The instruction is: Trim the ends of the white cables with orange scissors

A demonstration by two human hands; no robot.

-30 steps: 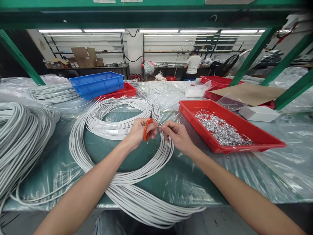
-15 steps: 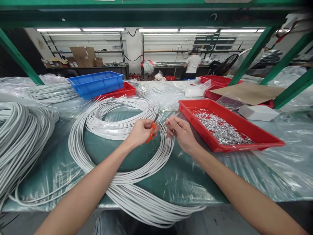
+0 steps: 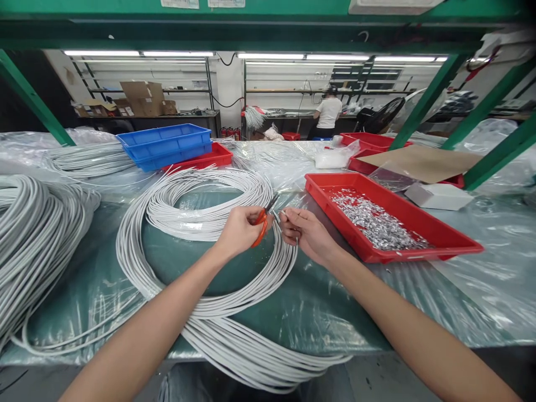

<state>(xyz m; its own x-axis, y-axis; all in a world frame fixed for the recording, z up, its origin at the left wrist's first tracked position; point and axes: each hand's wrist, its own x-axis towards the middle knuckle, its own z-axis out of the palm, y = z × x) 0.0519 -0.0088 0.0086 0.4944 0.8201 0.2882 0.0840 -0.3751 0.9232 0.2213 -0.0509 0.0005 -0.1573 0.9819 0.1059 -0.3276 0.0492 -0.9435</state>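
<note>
Closed around a pair of orange-handled scissors [image 3: 260,230], my left hand [image 3: 239,230] is at the middle of the table, the dark blades pointing up and away. Just to its right, my right hand [image 3: 306,231] pinches the end of a white cable [image 3: 297,241]. The cable's tip lies close to the scissors; whether they touch I cannot tell. Below and behind both hands lies a large coil of white cable [image 3: 134,251], with a smaller coil [image 3: 167,218] on its far part. Some loops hang over the table's front edge.
A red tray [image 3: 439,255] holding many small shiny metal pieces stands at right. Blue trays [image 3: 167,146] rest on a red tray [image 3: 221,156] at the back left. A thick cable bundle [image 3: 37,240] lies at far left. Green posts [image 3: 431,100] frame the table; a person [image 3: 329,111] is far behind.
The scissors have turned so their blades now show, pointing up beside the cable end. My right hand has lowered slightly and moved a little left, still pinching the cable.
</note>
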